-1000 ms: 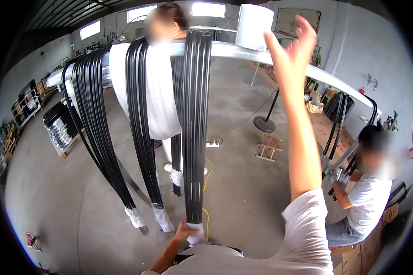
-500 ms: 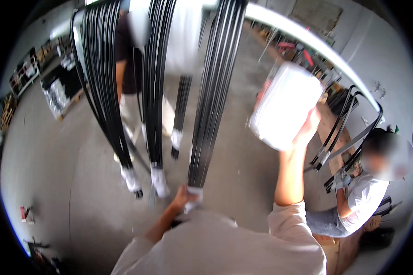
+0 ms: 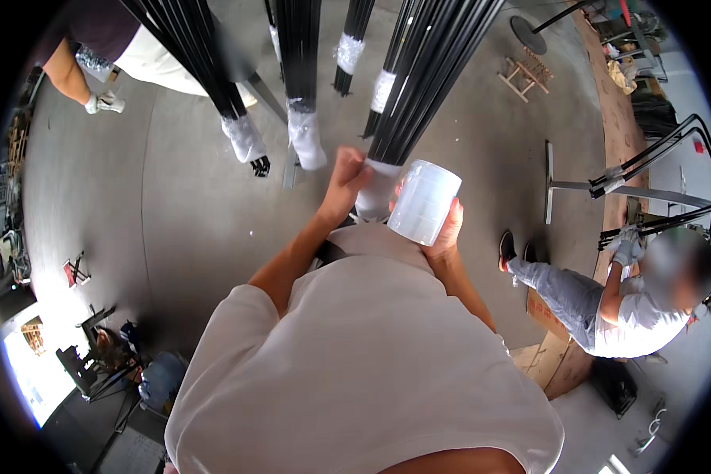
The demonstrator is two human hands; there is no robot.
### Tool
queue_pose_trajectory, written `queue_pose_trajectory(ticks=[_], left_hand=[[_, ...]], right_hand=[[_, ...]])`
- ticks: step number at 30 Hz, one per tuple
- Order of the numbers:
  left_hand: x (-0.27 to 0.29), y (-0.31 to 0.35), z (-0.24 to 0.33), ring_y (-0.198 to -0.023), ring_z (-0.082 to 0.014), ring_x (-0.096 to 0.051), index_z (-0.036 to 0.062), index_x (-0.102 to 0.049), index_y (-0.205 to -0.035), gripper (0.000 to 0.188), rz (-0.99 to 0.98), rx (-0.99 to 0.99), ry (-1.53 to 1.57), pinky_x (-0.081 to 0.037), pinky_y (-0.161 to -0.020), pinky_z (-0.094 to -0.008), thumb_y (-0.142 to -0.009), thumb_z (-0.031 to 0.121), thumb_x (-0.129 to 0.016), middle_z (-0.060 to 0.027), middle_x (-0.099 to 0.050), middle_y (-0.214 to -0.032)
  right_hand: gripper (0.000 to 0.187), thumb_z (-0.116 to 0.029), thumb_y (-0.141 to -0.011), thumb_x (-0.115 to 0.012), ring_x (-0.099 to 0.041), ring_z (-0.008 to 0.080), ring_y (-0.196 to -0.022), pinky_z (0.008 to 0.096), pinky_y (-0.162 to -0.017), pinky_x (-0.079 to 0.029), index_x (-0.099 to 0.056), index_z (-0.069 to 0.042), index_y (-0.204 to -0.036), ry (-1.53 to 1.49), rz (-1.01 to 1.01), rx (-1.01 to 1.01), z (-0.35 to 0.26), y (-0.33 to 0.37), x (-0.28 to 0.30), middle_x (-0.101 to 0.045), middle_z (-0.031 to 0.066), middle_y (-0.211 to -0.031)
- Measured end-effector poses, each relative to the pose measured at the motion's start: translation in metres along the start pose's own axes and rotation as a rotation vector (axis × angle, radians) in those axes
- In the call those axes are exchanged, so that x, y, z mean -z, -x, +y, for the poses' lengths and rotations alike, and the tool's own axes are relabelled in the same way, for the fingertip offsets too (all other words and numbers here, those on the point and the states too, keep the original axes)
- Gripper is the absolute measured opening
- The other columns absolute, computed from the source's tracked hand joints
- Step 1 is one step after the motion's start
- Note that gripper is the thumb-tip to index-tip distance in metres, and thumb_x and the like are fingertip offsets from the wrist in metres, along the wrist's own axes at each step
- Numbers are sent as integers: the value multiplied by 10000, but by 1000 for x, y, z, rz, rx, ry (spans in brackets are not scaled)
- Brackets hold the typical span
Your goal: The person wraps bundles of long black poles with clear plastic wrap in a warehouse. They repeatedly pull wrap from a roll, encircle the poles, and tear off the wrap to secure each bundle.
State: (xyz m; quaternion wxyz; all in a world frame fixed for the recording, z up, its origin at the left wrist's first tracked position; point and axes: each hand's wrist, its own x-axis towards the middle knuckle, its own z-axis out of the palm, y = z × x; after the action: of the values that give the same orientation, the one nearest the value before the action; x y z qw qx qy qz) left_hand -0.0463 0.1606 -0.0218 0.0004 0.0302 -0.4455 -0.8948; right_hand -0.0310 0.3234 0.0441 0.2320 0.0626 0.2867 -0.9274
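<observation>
A bundle of long black tubes [image 3: 419, 95] hangs in front of me, its lower end wrapped in whitish plastic film [image 3: 378, 188]. My right hand [image 3: 448, 231] grips a roll of clear stretch film [image 3: 425, 202] just right of that wrapped end. Against the left side of the wrap is my left hand [image 3: 346, 186], its fingers curled closed and slightly blurred. Whatever those fingers hold is hidden. More black tube bundles [image 3: 299, 55] hang farther left, with film around their lower ends [image 3: 305, 141].
At the far left a person's gloved hand [image 3: 104, 102] shows beside the hanging bundles. On the right another person [image 3: 636, 316] sits by bent black tubes [image 3: 656, 154] on a grey metal stand [image 3: 551, 186]. A small wooden stool [image 3: 525, 75] stands on the floor ahead.
The film roll in my right hand has come down and left, from raised out at the right to beside the wrapped tube end. My view has tipped downward. My left hand stays by the wrap.
</observation>
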Motion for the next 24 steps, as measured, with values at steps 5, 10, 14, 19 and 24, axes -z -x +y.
queue_pose_trajectory(ticks=[5,10,14,19,24], left_hand=[[11,1,7,-865,-134,-426,53,-551,-826,128,-298,-52,-357,-303,-807,-239,-751,-27,-484,-24,-439,-909],[-1,3,27,-1013,-172,-430,50,-576,-941,188,-345,65,-324,-303,-897,-291,-776,139,-590,-59,-473,-1000],[3,1,14,-969,-159,-440,61,-578,-892,132,-340,27,-340,-323,-866,-286,-780,121,-612,-47,-481,-977],[7,-4,11,-880,-154,-456,36,-579,-799,62,-322,-22,-384,-362,-800,-277,-759,74,-607,-42,-495,-865],[14,-5,15,-845,-141,-455,19,-537,-798,62,-388,-35,-495,-365,-776,-265,-805,81,-540,-45,-482,-845]], right_hand=[[837,-484,-558,-672,-501,272,-986,394,-834,-433,-394,-20,-1196,110,40,-17,14,6,17,-497,142,-1100],[809,-318,-541,-689,-445,251,-1065,368,-928,-341,-363,-29,-1223,113,108,29,27,12,30,-474,101,-1141],[819,-310,-537,-698,-437,246,-1080,366,-937,-336,-358,-31,-1227,188,151,123,34,11,23,-471,99,-1154],[778,-254,-564,-702,-444,241,-1074,349,-946,-326,-360,-7,-1217,306,190,216,31,10,18,-475,108,-1149],[678,-180,-569,-716,-475,199,-995,310,-901,-334,-423,9,-1151,425,288,328,23,13,9,-521,89,-1058]])
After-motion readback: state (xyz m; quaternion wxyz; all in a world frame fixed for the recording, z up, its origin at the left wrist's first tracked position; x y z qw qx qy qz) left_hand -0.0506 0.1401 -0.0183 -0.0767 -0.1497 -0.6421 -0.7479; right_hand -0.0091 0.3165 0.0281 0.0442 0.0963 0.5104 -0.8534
